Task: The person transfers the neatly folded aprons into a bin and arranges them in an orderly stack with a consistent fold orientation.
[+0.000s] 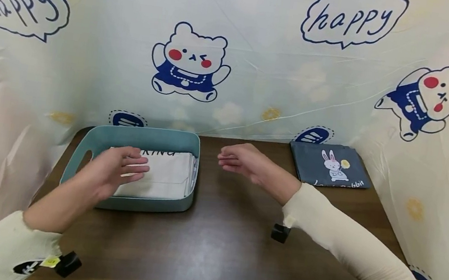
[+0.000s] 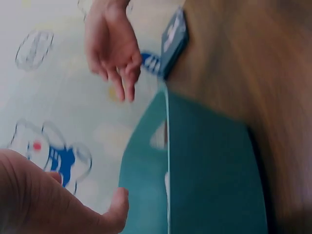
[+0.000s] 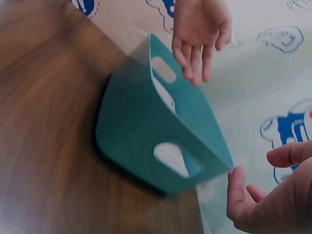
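A teal plastic basket [image 1: 143, 204] with handle holes stands at the left of the table. Inside it lies a folded white cloth item [image 1: 160, 174] with dark lettering, partly covered by my left hand in the head view. That left hand [image 1: 118, 171] hovers over the basket's left part, fingers spread and holding nothing. My right hand [image 1: 243, 161] is in the air beyond the basket's right side, its fingers relaxed and nothing in them. In the right wrist view its fingertips [image 3: 236, 178] overlap the basket's corner. Farther right, a folded dark blue-grey cloth item [image 1: 311, 163] with a rabbit print lies on the table.
The brown wooden table [image 1: 208, 261] runs up to a pale curtain [image 1: 260, 59] printed with bears and the word "happy". The curtain encloses the back and both sides. A small black device [image 1: 280, 233] hangs at my right wrist, another [image 1: 69, 264] at my left.
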Tool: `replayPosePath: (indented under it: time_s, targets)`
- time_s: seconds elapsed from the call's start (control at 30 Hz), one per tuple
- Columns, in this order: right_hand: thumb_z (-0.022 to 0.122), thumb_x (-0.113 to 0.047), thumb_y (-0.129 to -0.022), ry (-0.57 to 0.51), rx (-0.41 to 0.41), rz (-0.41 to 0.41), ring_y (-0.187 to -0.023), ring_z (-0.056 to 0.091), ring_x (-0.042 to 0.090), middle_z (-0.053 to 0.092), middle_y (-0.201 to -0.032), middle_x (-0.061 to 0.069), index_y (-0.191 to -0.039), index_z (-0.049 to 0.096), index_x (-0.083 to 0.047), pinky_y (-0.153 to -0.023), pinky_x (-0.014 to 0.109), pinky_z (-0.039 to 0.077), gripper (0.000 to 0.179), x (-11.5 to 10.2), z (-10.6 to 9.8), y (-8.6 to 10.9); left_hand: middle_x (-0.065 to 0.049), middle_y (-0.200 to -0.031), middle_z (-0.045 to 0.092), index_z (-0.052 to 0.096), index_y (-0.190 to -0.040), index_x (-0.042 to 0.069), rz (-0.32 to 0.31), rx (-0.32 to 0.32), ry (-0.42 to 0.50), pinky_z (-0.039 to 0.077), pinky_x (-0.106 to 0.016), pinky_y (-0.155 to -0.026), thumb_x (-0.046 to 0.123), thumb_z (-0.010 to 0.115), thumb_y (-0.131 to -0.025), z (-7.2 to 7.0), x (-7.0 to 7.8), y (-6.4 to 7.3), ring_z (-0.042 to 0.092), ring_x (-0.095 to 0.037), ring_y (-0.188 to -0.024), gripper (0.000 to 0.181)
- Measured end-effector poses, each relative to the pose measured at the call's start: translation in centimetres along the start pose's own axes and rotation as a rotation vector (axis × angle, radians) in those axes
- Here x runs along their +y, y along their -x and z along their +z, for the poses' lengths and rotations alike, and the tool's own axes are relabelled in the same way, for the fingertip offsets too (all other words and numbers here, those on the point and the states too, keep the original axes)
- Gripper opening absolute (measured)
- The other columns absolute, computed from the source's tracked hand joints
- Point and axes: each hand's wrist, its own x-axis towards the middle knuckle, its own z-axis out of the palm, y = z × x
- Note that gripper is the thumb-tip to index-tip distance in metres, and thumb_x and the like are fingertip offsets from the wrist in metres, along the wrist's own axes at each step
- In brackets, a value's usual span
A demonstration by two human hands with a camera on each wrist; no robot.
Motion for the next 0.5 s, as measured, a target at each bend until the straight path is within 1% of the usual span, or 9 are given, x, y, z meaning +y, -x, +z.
replayPosePath:
  time_s: [0.03, 0.1, 0.13, 0.17, 0.3, 0.4, 0.5]
  targets:
    - [0.055, -0.015, -0.105, 0.006, 0.004, 0.003, -0.11, 0.068, 0.024, 0.067, -0.12, 0.012, -0.134, 0.057, 0.004, -0.111, 0.041, 0.049, 0.035, 0.1, -0.6, 0.2, -0.02, -0.168, 0.025, 0.009, -0.164, 0.005, 0.007, -0.001, 0.0, 0.045, -0.041, -0.114, 0.026, 0.034, -0.11, 0.9, 0.1, 0.1, 0.056, -0.027, -0.132, 0.063]
    - [0.054, -0.016, -0.106, 0.022, 0.015, 0.007, -0.108, 0.068, 0.02, 0.067, -0.121, 0.011, -0.136, 0.056, 0.003, -0.111, 0.041, 0.049, 0.036, 0.3, -1.8, 0.6, -0.019, -0.167, 0.029, 0.01, -0.164, 0.006, 0.032, -0.004, 0.008, 0.035, -0.045, -0.122, 0.026, 0.033, -0.11, 2.7, 0.3, 0.3, 0.047, -0.03, -0.142, 0.063]
    - [0.053, -0.016, -0.106, 0.032, 0.017, 0.008, -0.108, 0.067, 0.02, 0.067, -0.122, 0.01, -0.137, 0.055, 0.003, -0.111, 0.04, 0.049, 0.037, 0.3, -2.3, 0.8, -0.019, -0.166, 0.031, 0.012, -0.164, 0.007, 0.042, -0.001, 0.019, 0.034, -0.047, -0.122, 0.025, 0.034, -0.11, 3.5, 0.3, 0.3, 0.046, -0.031, -0.143, 0.062]
    - [0.052, -0.016, -0.106, 0.038, 0.021, 0.01, -0.109, 0.067, 0.019, 0.067, -0.122, 0.01, -0.138, 0.054, 0.002, -0.109, 0.039, 0.05, 0.037, 0.4, -2.9, 1.1, -0.018, -0.165, 0.033, 0.014, -0.164, 0.007, 0.054, -0.004, 0.028, 0.035, -0.047, -0.122, 0.025, 0.034, -0.11, 4.2, 0.4, 0.3, 0.048, -0.03, -0.141, 0.06]
    - [0.05, -0.017, -0.107, 0.051, 0.033, 0.01, -0.105, 0.067, 0.016, 0.068, -0.114, 0.003, -0.14, 0.052, 0.002, -0.098, 0.03, 0.055, 0.038, 0.4, -5.1, 2.2, -0.017, -0.16, 0.041, 0.022, -0.163, 0.009, 0.08, -0.02, 0.052, 0.036, -0.047, -0.122, 0.019, 0.035, -0.108, 6.7, 0.6, 0.0, 0.051, -0.028, -0.136, 0.057]
    - [0.048, -0.017, -0.107, 0.034, 0.04, 0.004, -0.1, 0.068, 0.013, 0.069, -0.106, -0.001, -0.138, 0.053, 0.001, -0.092, 0.027, 0.057, 0.035, 0.5, -6.8, 3.1, -0.018, -0.159, 0.042, 0.026, -0.162, 0.009, 0.09, -0.035, 0.058, 0.035, -0.047, -0.122, 0.014, 0.036, -0.106, 8.5, 0.5, -0.5, 0.05, -0.031, -0.137, 0.057]
    - [0.047, -0.015, -0.108, 0.012, 0.042, 0.001, -0.098, 0.068, 0.011, 0.07, -0.103, -0.003, -0.133, 0.053, 0.0, -0.092, 0.026, 0.057, 0.03, 0.7, -8.6, 3.9, -0.019, -0.156, 0.044, 0.03, -0.161, 0.009, 0.102, -0.05, 0.068, 0.035, -0.048, -0.122, 0.012, 0.039, -0.105, 10.2, 0.4, -1.2, 0.048, -0.034, -0.139, 0.057]
